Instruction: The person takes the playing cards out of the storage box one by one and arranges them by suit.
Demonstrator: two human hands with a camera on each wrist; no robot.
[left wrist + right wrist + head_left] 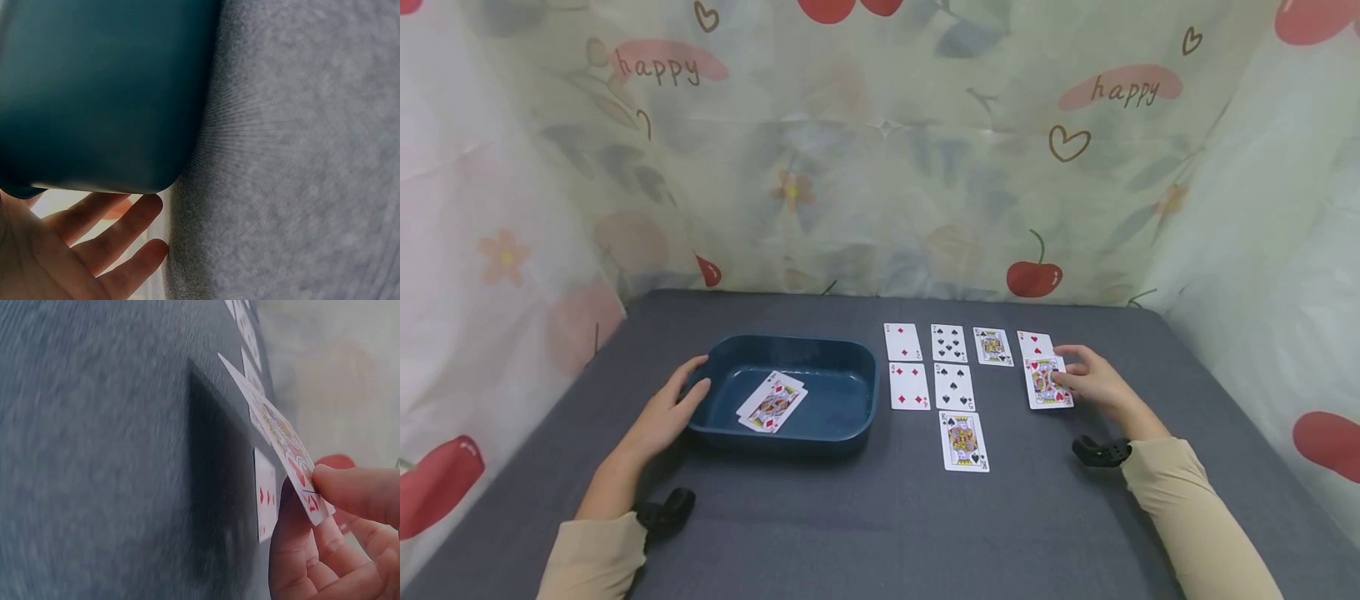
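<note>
My right hand (1093, 382) pinches a king of hearts (1043, 385) between thumb and fingers. In the right wrist view that card is tilted above the cloth, its shadow below. Behind it a low hearts card (1035, 342) lies partly covered from the head view. At the left, a dark blue rectangular bin (782, 442) stands with my left hand (658, 417) at its left end. The left thumb lies over the rim and the fingers reach along the outside wall. Inside the bin lie a red face card (774, 411) and another card partly under it.
Between bin and right hand lie face-up cards: two diamonds cards in a column, led by one card (902, 342), two black number cards (952, 387), a black king (993, 347), and a king of spades (964, 442) nearest me. Patterned curtains (880, 167) enclose the grey tabletop (880, 533).
</note>
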